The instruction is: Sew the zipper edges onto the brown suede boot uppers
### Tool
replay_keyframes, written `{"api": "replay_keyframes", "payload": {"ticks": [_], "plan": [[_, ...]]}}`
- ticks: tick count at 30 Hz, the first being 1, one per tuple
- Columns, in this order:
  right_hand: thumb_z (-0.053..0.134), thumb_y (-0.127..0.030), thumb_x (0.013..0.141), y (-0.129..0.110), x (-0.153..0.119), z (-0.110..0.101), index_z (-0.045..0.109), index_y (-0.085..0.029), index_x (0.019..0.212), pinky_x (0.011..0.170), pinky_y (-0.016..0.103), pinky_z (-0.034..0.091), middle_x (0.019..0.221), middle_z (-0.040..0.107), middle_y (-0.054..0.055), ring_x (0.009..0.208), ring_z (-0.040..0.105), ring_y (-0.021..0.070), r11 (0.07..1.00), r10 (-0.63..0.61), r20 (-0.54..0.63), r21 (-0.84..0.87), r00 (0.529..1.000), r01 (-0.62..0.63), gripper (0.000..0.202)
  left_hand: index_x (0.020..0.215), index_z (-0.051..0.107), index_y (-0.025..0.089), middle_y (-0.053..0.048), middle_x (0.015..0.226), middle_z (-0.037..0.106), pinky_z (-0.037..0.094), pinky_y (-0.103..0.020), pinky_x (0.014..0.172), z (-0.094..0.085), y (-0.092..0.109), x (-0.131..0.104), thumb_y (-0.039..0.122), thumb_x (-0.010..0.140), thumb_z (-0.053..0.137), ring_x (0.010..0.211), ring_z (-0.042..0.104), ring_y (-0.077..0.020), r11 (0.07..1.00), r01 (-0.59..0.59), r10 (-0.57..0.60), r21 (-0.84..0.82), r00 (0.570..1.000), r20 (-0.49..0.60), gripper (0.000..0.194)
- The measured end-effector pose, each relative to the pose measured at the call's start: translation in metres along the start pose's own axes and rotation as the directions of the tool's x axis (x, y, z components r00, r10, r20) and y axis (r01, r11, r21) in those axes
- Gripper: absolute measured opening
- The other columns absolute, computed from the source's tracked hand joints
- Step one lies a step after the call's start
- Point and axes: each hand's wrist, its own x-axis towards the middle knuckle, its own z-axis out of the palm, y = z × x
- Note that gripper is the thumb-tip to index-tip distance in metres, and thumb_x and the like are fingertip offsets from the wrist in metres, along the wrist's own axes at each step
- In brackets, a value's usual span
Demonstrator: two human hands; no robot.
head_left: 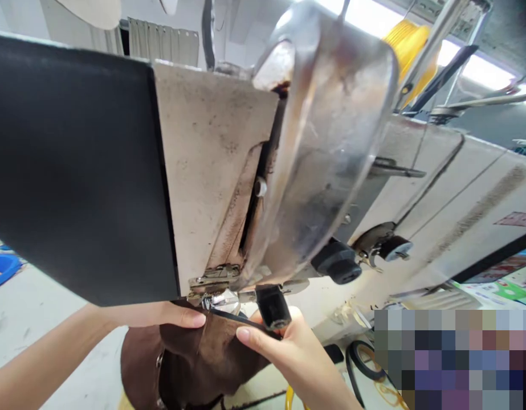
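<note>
A brown leather piece (220, 347), curved like part of a bag, hangs under the head of an industrial sewing machine (215, 131). A thin black strip (232, 318) runs along its upper edge, by the metal presser foot (222, 299). My left hand (172, 315) lies left of the foot, thumb pressed on the leather, its other fingers hidden. On the right, my right hand (284, 341) pinches the leather's edge and strip, thumb in front and fingers behind. A black knob-like part (273, 307) covers some of that hand.
A dark panel (78, 176) fills the left. A shiny metal guard (331, 131) and black knobs (337, 261) jut from the machine. A yellow thread spool (410, 54) stands above. Below right lies a black tape roll (365, 360); a blue container (4, 269) sits far left.
</note>
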Motion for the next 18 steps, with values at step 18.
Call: {"api": "replay_keyframes", "payload": {"ticks": [18], "plan": [[0.051, -0.029, 0.096, -0.002, 0.015, -0.032, 0.083, -0.025, 0.098, 0.092, 0.035, 0.052, 0.094, 0.078, 0.003, 0.094, 0.07, 0.0221, 0.948, -0.242, 0.217, -0.156, 0.946, 0.279, 0.033, 0.114, 0.073, 0.021, -0.009, 0.123, 0.074, 0.042, -0.053, 0.116, 0.004, 0.009, -0.023, 0.051, 0.072, 0.074, 0.128, 0.062, -0.034, 0.942, 0.312, -0.302, -0.126, 0.949, 0.088, 0.051]]}}
